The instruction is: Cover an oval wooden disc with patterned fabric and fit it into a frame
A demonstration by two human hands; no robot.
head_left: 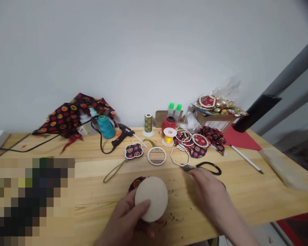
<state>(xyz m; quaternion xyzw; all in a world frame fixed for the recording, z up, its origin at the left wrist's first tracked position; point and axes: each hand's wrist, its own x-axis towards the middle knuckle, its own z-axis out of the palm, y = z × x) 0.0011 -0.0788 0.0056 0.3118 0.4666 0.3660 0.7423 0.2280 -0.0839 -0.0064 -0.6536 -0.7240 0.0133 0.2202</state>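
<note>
My left hand (129, 213) is closed on a round pale disc (154, 196), thumb across its face. Dark patterned fabric (136, 183) pokes out behind the disc's upper left edge. Over at the scissors (210, 167), my right hand (207, 186) has its fingers curled at the near handle and pivot; the fingertips are partly hidden. The blades point left, beside a hexagonal wooden frame (180, 157). Just beyond the disc lies a round lattice frame (156, 156). A flower-shaped fabric piece (133, 151) with a green cord loop lies to its left.
A black glue gun (123, 133), teal thread cone (106, 126), green thread spool (148, 123) and yellow spool (169, 136) stand along the back. Patterned cloth (74, 114) is heaped at left. A full cardboard box (215, 119), white pen (246, 159) and black post (254, 112) occupy the right.
</note>
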